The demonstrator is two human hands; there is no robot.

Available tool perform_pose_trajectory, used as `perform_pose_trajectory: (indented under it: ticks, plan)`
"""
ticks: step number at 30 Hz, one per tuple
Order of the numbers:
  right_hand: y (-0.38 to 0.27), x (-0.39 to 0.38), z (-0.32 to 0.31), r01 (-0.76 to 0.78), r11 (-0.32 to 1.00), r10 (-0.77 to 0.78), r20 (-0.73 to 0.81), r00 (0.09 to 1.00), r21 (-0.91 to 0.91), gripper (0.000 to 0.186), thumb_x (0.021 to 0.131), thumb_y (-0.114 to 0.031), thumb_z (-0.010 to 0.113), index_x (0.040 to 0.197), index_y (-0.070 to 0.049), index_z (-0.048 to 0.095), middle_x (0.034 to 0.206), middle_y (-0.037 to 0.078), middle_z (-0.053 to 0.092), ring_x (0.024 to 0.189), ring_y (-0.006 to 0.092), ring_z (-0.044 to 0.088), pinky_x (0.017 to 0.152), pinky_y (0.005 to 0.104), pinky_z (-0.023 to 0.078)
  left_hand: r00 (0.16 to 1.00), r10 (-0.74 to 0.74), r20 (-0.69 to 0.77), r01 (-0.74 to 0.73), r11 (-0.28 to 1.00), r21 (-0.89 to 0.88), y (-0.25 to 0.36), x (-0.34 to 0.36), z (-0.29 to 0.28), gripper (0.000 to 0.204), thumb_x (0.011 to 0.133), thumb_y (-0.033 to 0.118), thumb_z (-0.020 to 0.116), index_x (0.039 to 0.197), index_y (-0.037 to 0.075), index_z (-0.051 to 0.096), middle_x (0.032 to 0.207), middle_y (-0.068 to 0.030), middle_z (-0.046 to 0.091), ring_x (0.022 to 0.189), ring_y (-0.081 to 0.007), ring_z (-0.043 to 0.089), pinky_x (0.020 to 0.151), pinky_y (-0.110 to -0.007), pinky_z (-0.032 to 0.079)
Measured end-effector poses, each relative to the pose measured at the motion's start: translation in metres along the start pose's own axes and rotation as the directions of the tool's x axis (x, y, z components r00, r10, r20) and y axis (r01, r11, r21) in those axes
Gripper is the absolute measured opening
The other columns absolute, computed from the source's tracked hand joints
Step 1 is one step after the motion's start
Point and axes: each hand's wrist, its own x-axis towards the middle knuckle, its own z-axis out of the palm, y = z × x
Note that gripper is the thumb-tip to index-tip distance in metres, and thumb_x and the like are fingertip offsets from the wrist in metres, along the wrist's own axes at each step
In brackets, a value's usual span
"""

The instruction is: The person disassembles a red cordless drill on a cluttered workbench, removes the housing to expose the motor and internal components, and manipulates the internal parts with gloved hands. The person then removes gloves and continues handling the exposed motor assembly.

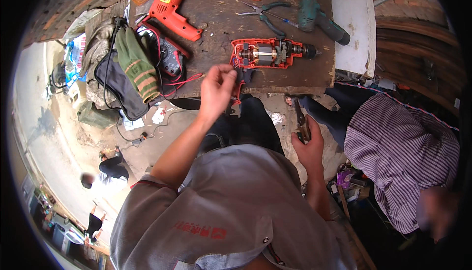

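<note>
An opened power drill (263, 54) lies on the wooden bench, its orange half-shell showing the motor, copper windings and gears, with the chuck toward the right. My left hand (219, 89) is at its handle end, thumb and fingers pressed together beside the wires and black switch (244, 75). What sits between those fingertips is too small to make out. Lower right, off the bench's front edge, my right hand (309, 144) is closed round dark pliers (301, 117), their jaws pointing away from me.
On the bench are an orange drill casing (172, 7), green-handled pliers (269, 15), a teal cordless drill (314, 17), a multimeter (171, 56) with red leads, and green gloves (135, 63). A person in a striped shirt (393, 137) is close on my right.
</note>
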Motion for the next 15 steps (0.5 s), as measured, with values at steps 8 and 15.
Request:
perform_pose_trajectory:
  ticks: [8, 15]
  plan:
    - [-0.044, 0.052, 0.038, 0.299, 0.942, -0.293, 0.063, 0.954, -0.151, 0.070, 0.073, -0.011, 0.083, 0.138, -0.003, 0.057, 0.117, 0.017, 0.064, 0.111, 0.0398, 0.064, 0.092, 0.0442, 0.053, 0.989, -0.117, 0.095, 0.113, 0.992, 0.050, 0.021, 0.019, 0.008, 0.030, 0.105, 0.014, 0.061, 0.130, -0.004, 0.062, 0.081, -0.0057, 0.069, 0.061, -0.0104, 0.065, 0.054, -0.025, 0.053]
    - [-0.052, 0.078, 0.070, 0.411, 0.882, -0.401, 0.092, 0.912, -0.231, 0.071, 0.072, -0.016, 0.084, 0.136, -0.003, 0.057, 0.116, 0.017, 0.063, 0.109, 0.0386, 0.063, 0.090, 0.0475, 0.053, 0.959, -0.181, 0.218, 0.198, 0.978, -0.063, 0.004, 0.030, -0.003, 0.025, 0.105, 0.016, 0.062, 0.122, -0.002, 0.067, 0.092, -0.0080, 0.075, 0.076, -0.0125, 0.073, 0.066, -0.024, 0.058]
